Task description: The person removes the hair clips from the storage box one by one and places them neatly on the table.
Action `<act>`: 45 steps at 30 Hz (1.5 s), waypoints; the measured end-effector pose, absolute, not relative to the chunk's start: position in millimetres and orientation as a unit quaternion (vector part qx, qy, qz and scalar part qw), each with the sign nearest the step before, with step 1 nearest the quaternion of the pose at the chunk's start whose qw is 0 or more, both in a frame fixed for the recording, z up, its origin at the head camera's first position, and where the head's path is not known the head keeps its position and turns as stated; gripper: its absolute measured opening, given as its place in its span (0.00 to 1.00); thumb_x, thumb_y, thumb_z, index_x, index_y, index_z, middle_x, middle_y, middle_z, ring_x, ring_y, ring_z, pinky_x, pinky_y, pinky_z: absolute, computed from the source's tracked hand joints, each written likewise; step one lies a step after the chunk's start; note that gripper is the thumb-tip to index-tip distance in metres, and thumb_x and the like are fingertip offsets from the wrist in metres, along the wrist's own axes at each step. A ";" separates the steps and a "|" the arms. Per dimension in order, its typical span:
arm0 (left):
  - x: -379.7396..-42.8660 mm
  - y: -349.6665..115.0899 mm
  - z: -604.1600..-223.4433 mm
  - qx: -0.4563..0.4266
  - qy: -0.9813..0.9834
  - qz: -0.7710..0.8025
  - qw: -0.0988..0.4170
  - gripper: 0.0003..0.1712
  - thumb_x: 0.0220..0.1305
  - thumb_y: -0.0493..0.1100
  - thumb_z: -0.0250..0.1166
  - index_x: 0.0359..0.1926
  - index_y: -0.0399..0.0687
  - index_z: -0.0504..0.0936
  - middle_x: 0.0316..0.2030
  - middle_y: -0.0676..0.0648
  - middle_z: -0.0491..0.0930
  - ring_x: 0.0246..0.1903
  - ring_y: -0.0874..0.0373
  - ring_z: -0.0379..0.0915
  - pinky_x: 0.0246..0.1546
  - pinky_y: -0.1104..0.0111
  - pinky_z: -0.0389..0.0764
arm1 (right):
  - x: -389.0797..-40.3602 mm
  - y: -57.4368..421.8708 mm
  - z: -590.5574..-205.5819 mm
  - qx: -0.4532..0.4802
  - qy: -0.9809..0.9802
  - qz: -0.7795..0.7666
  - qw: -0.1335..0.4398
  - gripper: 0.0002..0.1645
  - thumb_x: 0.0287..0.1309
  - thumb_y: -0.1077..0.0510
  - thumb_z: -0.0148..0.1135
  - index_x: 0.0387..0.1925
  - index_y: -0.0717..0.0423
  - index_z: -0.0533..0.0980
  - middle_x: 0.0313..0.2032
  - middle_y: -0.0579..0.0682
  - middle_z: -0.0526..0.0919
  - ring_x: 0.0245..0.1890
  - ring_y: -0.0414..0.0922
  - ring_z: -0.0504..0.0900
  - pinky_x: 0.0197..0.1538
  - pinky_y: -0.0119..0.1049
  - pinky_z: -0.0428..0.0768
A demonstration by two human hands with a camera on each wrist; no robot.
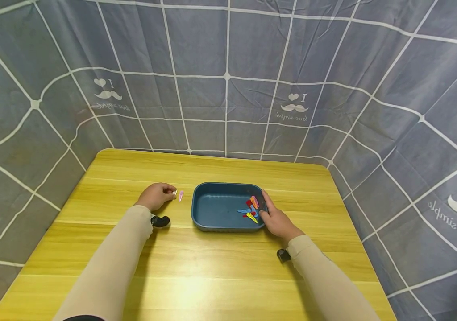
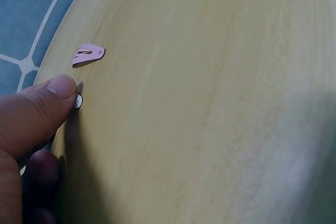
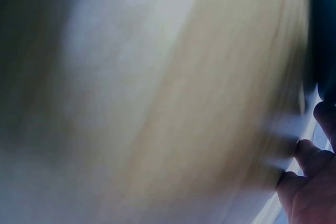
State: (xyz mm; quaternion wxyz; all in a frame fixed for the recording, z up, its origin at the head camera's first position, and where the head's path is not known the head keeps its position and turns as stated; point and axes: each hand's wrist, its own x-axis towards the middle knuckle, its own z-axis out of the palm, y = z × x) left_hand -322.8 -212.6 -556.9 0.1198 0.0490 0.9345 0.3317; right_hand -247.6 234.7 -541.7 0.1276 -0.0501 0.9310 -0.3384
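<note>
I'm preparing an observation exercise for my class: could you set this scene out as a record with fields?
Surface: wood-grained table
Container: blue tray, on the table
Inside: several coloured hair clips, near the tray's right end
Left grip: pinches a small white piece, mostly hidden
Right grip: holds the tray's right end
Outside: pink clip, on the table between left grip and tray

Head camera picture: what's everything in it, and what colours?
Table: 1, yellow, centre.
Tray: 1, dark blue, on table.
Hair clips: several, red, blue, yellow, orange, pink, tray's right end.
Pink clip: 1, pink, left of tray.
Pale clip: 1, whitish, left of pink clip.
Curtain: count unclear, grey and white, behind table.
Sleeves: 2, beige, lower half.
Wrist gadgets: 2, black, by sleeve ends.
Left hand: 1, bare, pinching pale clip.
Right hand: 1, bare, gripping tray.
</note>
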 end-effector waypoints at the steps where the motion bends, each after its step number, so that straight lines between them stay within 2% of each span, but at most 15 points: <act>1: -322.9 -212.6 -556.9 0.049 0.934 0.333 0.120 0.21 0.74 0.50 0.68 0.62 0.46 0.85 0.53 0.43 0.86 0.57 0.44 0.79 0.67 0.45 0.73 | -247.7 234.7 -541.7 -0.050 0.931 -0.339 0.127 0.45 0.79 0.45 0.45 0.86 0.35 0.37 0.75 0.63 0.69 0.72 0.68 0.72 0.75 0.65 0.67; 12: -325.4 -214.4 -560.9 0.052 0.932 0.338 0.121 0.21 0.73 0.52 0.69 0.60 0.47 0.85 0.53 0.43 0.86 0.57 0.43 0.79 0.67 0.44 0.74 | -247.6 234.6 -543.3 -0.045 0.931 -0.338 0.127 0.45 0.79 0.44 0.46 0.86 0.32 0.37 0.75 0.64 0.69 0.71 0.69 0.73 0.75 0.66 0.67; 23: -320.3 -213.2 -554.2 0.056 0.932 0.336 0.120 0.21 0.73 0.50 0.69 0.61 0.46 0.85 0.54 0.43 0.86 0.59 0.42 0.79 0.68 0.44 0.73 | -247.8 234.4 -543.3 -0.049 0.931 -0.339 0.124 0.45 0.79 0.45 0.45 0.86 0.35 0.37 0.75 0.66 0.70 0.70 0.70 0.73 0.74 0.67 0.68; 29: -320.8 -213.6 -555.6 0.050 0.929 0.344 0.125 0.24 0.73 0.52 0.70 0.63 0.47 0.84 0.55 0.43 0.86 0.60 0.43 0.78 0.69 0.44 0.72 | -247.1 234.5 -542.0 -0.047 0.929 -0.343 0.127 0.44 0.79 0.45 0.45 0.86 0.32 0.37 0.74 0.65 0.70 0.67 0.69 0.77 0.71 0.65 0.71; 36: -323.1 -214.4 -557.5 0.054 0.929 0.345 0.123 0.24 0.72 0.52 0.70 0.63 0.47 0.85 0.55 0.43 0.86 0.60 0.43 0.79 0.68 0.44 0.73 | -248.6 235.3 -544.0 -0.043 0.930 -0.343 0.124 0.45 0.78 0.44 0.46 0.86 0.31 0.37 0.76 0.64 0.69 0.72 0.69 0.72 0.75 0.66 0.66; 45: -324.3 -216.5 -560.1 0.062 0.929 0.345 0.118 0.25 0.71 0.54 0.71 0.62 0.48 0.85 0.54 0.43 0.86 0.59 0.42 0.79 0.67 0.44 0.74 | -247.5 235.1 -544.1 -0.045 0.932 -0.339 0.123 0.45 0.79 0.45 0.45 0.86 0.33 0.37 0.73 0.66 0.72 0.70 0.69 0.74 0.73 0.66 0.68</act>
